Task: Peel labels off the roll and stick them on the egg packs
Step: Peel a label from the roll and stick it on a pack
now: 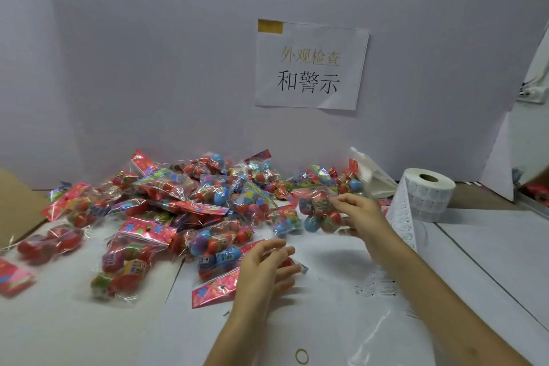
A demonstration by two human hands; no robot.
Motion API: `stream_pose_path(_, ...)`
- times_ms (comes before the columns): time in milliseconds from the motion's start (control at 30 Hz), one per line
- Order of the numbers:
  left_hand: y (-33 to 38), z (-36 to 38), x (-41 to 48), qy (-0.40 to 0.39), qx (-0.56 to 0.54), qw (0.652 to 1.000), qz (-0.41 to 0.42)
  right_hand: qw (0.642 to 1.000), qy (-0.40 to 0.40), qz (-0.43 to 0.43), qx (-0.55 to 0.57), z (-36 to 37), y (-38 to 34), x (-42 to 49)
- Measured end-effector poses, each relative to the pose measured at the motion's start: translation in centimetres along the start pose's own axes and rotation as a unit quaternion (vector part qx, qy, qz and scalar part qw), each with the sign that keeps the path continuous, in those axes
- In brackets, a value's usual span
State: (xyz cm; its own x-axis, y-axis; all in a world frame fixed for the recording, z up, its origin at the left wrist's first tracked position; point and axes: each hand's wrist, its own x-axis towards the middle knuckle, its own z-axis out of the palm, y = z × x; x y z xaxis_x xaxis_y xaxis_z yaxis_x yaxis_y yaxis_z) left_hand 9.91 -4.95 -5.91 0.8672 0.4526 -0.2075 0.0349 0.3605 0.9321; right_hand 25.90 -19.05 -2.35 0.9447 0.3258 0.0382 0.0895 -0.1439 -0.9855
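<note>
A heap of clear egg packs with pink header cards and red and blue plastic eggs covers the left and middle of the white table. My right hand grips one egg pack at the heap's right edge. My left hand lies with loosely bent fingers on another egg pack lying flat nearer to me. The white label roll stands upright at the right. Its strip of labels trails down toward my right forearm.
A white partition wall carries a printed paper sign. A cardboard box flap shows at the far left. A rubber band lies near the table's front edge. A clear plastic sheet with loose label backing lies at the front right.
</note>
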Motion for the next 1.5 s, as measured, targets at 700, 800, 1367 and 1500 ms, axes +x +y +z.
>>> stream_pose_path(700, -0.5, -0.4, 0.1, -0.059, -0.007, 0.997, 0.050, 0.994, -0.097, 0.019, 0.049, 2.7, 1.5, -6.3)
stream_pose_path(800, -0.6, -0.4, 0.3, -0.056, -0.010, 0.997, 0.049, 0.996, -0.088, 0.000, -0.003, 2.7, 1.6, -6.1)
stream_pose_path(1367, -0.8, -0.7, 0.7, -0.056, 0.062, 0.996, 0.036, 0.993, -0.090, -0.028, 0.067, 3.1, 2.4, -6.2)
stream_pose_path(1500, -0.6, -0.4, 0.5, -0.047, 0.056, 0.997, 0.022, 0.993, -0.086, -0.018, 0.075, 3.2, 2.6, -6.1)
